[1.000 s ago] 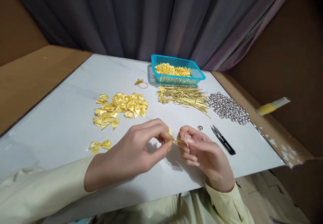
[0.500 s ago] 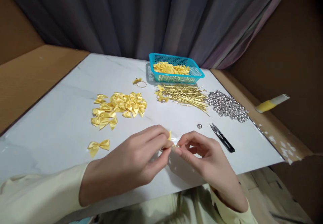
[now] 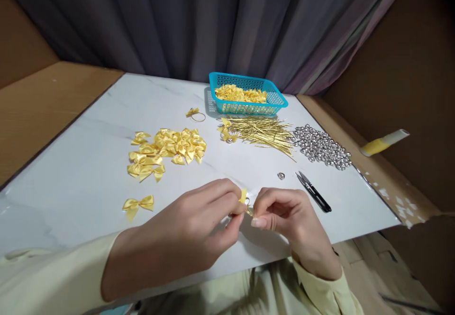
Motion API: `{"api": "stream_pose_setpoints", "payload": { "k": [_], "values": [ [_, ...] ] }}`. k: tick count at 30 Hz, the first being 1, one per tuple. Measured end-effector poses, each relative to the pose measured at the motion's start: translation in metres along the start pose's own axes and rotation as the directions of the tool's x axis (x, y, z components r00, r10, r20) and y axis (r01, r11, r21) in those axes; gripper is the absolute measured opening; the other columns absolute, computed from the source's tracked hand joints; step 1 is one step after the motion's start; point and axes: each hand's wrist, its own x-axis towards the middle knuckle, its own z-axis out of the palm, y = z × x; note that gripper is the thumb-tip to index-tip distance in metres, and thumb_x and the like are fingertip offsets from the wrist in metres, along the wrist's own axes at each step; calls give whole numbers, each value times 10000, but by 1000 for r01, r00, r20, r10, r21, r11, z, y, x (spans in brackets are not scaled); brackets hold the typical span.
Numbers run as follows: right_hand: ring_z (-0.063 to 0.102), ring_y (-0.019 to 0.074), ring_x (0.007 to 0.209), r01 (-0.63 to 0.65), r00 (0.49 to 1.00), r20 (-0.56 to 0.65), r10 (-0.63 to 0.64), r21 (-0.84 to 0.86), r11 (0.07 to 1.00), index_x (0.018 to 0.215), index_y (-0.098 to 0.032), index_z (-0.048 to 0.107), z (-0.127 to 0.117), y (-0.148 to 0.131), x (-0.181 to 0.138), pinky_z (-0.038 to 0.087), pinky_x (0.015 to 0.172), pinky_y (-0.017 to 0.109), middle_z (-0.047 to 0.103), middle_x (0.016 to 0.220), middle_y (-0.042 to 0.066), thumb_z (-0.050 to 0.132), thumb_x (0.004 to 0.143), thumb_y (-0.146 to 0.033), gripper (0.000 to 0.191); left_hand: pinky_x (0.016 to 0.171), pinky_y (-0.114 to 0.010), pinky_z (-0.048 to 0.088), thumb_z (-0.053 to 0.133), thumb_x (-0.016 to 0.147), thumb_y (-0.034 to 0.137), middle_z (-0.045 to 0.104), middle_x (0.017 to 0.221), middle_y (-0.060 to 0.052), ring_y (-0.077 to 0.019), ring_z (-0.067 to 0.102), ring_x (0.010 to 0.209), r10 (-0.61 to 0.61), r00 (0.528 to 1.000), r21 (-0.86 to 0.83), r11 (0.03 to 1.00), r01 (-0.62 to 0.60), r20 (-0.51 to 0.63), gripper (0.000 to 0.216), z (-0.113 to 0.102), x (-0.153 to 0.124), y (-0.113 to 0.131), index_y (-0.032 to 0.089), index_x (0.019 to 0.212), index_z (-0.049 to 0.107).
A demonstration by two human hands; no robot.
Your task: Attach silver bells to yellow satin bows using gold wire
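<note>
My left hand [image 3: 199,225] and my right hand [image 3: 284,215] meet near the front edge of the white table [image 3: 88,173]. Between their pinched fingertips is a small yellow ribbon bow [image 3: 243,195] with a thin gold wire under it. The left fingers pinch the bow. The right thumb and forefinger are closed on the wire end. A pile of yellow bows [image 3: 167,147] lies to the left beyond my hands, and one single bow [image 3: 138,204] lies closer on the left.
A teal basket [image 3: 275,99] of yellow bows stands at the back. In front of it lie gold wire pins [image 3: 263,132], silver beads [image 3: 322,147], black snips [image 3: 314,192], one loose bead [image 3: 281,176] and a bow on a ring [image 3: 195,113]. Cardboard walls and a grey curtain surround the table.
Both hands have drawn slightly nearer to me with the bow. The right fingers have curled tighter round the wire, which now shows much shorter.
</note>
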Motion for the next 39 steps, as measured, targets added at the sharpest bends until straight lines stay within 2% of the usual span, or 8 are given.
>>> {"api": "stream_pose_setpoints", "payload": {
  "k": [8,15,21,24,27,30,34,39],
  "values": [
    [517,117,554,-96,993,90,79,199,975,583,-192,723,-6,6,4,391,535,243,617,574,-11,900,586,-224,180,607,-221,482,506,854,48,672,846,-32,-141,629,720,-56,991,-17,998,58,123,195,-9,4,7,211,863,613],
    [461,109,481,-151,983,147,110,310,938,526,-193,707,-5,10,11,337,485,241,577,497,-16,920,516,-275,228,643,-235,477,468,866,41,666,846,-32,-153,633,766,-98,992,-53,993,102,82,211,-6,1,12,211,875,592],
    [421,96,429,-194,972,198,126,376,906,514,-198,699,-6,15,15,302,442,229,563,471,-26,916,484,-296,240,681,-201,470,503,852,13,658,878,0,-110,614,753,-111,991,-123,985,120,75,204,-5,0,11,205,903,549],
    [410,89,414,-205,969,212,128,395,896,508,-197,690,-6,15,16,306,441,226,556,460,-32,917,472,-300,253,697,-182,458,513,849,-2,648,888,18,-93,605,768,-121,990,-141,981,131,73,225,-4,0,11,208,927,519],
    [408,88,412,-208,968,212,131,399,893,505,-199,693,-6,14,17,302,448,229,559,454,-33,915,464,-291,244,720,-163,453,532,855,14,642,900,33,-74,603,766,-145,982,-175,971,165,123,207,-6,-1,11,211,914,509],
    [426,98,430,-203,971,201,132,389,899,507,-202,699,-5,14,17,318,464,233,565,456,-31,910,469,-276,227,686,-199,463,497,866,45,657,878,11,-106,618,756,-184,971,-148,967,207,154,187,-8,0,10,214,917,558],
    [451,102,459,-192,975,178,136,356,915,533,-195,710,-3,14,16,340,471,232,598,499,-21,902,504,-253,203,626,-223,459,491,828,61,664,806,-10,-135,616,717,-165,962,-152,968,200,216,219,-6,2,7,210,906,630],
    [509,113,499,-183,976,169,134,319,930,561,-185,719,-1,12,14,393,497,235,632,544,-4,898,531,-234,189,582,-196,433,509,746,91,624,689,35,-92,560,599,-317,918,-267,887,376,238,194,-2,9,6,209,735,662]
  ]
}}
